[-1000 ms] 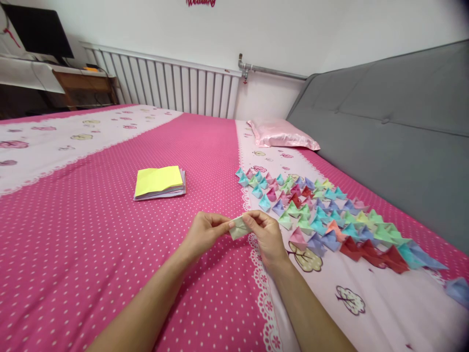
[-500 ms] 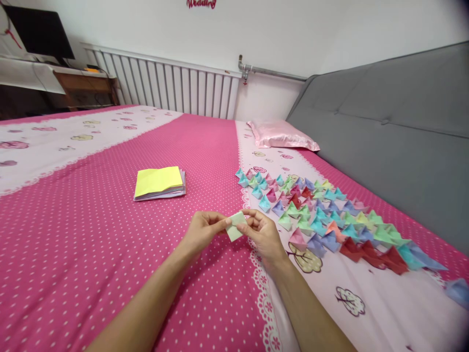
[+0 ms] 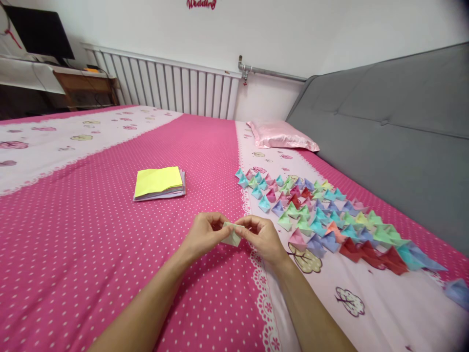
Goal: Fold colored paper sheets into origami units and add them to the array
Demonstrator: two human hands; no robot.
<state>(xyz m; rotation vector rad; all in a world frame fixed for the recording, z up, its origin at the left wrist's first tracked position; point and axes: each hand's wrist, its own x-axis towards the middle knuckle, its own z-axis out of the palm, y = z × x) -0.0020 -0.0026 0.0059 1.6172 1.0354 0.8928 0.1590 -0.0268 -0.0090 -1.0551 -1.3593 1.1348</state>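
Pink dotted cloth with pale printed bands covers the bed [image 3: 110, 234], which runs to a white radiator [image 3: 164, 80] at its far edge and a gray headboard [image 3: 384, 98] along its right edge. Well in from the far edge, the left hand [image 3: 205, 234] pinches a small pale green folded paper [image 3: 232, 239] between thumb and fingers. Opposite it, the right hand [image 3: 264, 238] grips the paper's other side the same way, both thumbs toward the viewer, their tips close together. Fingers on both hands are bent, partly hidden behind the paper. Rows of colored paper boats [image 3: 304, 225] stand to the right, toward the headboard edge. Farther off, left of the hands, lies a paper stack [image 3: 159, 181] with a yellow sheet on top. One pink pillow [image 3: 282, 135] sits near the far right corner.
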